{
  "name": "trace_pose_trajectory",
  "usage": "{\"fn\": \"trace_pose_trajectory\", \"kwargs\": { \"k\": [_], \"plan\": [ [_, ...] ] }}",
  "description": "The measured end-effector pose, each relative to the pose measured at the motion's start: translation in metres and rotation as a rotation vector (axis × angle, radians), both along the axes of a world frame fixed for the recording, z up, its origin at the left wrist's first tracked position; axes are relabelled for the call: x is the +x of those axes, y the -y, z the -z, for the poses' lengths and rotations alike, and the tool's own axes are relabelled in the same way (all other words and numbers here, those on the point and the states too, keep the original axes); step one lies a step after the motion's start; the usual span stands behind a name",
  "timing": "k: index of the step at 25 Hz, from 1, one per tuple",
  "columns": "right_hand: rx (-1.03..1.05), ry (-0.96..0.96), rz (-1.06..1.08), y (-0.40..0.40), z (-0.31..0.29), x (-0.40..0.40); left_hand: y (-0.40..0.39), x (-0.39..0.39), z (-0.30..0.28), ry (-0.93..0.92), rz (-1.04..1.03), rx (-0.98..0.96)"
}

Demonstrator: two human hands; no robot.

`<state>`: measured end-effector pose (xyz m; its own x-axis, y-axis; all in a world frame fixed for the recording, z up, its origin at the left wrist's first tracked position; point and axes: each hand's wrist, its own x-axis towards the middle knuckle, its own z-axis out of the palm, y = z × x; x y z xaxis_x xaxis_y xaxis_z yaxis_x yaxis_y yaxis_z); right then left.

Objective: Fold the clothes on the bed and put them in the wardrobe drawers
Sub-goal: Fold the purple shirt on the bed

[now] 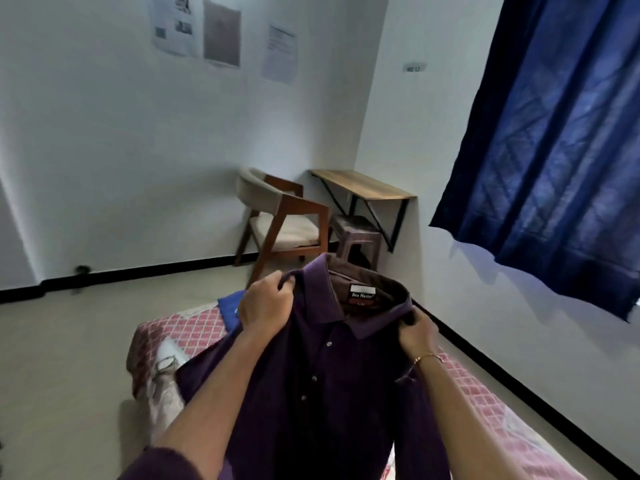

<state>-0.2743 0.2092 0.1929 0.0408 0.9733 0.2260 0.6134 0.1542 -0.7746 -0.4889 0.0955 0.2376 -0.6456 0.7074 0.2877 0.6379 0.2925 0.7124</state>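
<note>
Above the bed [491,403], a dark purple polo shirt [322,393] is held up by its shoulders, front and buttons turned toward the camera, collar uppermost with a white neck label showing. Its left shoulder seam is pinched by the left hand [265,308], fingers curled over the cloth beside the collar; its right shoulder is gripped by the right hand [417,332], a thin bracelet worn at that wrist. The shirt hangs between and below both hands, its body draped down over the pink-checked bedcover. A blue garment [228,311] is seen at the bed's far end, and pale clothing [166,375] lies over the left edge.
</note>
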Motion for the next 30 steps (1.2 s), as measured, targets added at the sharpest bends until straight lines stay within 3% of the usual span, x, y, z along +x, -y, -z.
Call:
{"fn": "trace_pose_trajectory", "kwargs": {
  "k": [2,6,10,12,14,16,20,24,25,27,28,30],
  "plan": [
    [-0.045,0.081,-0.017,-0.007,0.037,0.020,-0.002,0.022,0.038,0.053,-0.012,0.013],
    [-0.114,0.254,0.164,-0.008,0.092,0.064,-0.002,0.065,0.107,0.064,0.069,0.055],
    [-0.181,-0.041,0.050,-0.001,0.134,0.077,0.019,0.106,0.165,0.165,0.139,0.117],
    [-0.226,-0.235,-0.037,0.009,0.153,0.076,0.037,0.118,0.186,0.157,0.061,0.149],
    [-0.389,-0.503,-0.179,0.030,0.162,0.079,0.064,0.126,0.199,0.147,-0.044,0.170],
    [-0.515,-0.609,-0.287,0.054,0.162,0.088,0.088,0.136,0.207,0.196,-0.050,0.184],
    [-0.605,-0.835,-0.513,0.110,0.143,0.116,0.141,0.211,0.179,0.495,0.352,0.304],
    [-0.579,-1.102,-0.792,0.149,0.083,0.155,0.181,0.262,0.115,0.382,0.750,0.332],
    [-0.579,-1.185,-0.848,0.157,0.069,0.163,0.187,0.267,0.101,0.252,0.737,0.389],
    [-0.558,-1.272,-0.940,0.176,0.044,0.175,0.195,0.279,0.080,0.021,0.522,0.491],
    [-0.540,-1.280,-0.979,0.185,0.033,0.180,0.200,0.287,0.072,0.033,0.459,0.505],
    [-0.509,-1.264,-1.048,0.195,0.019,0.184,0.207,0.302,0.059,0.247,0.486,0.441]
  ]
}}
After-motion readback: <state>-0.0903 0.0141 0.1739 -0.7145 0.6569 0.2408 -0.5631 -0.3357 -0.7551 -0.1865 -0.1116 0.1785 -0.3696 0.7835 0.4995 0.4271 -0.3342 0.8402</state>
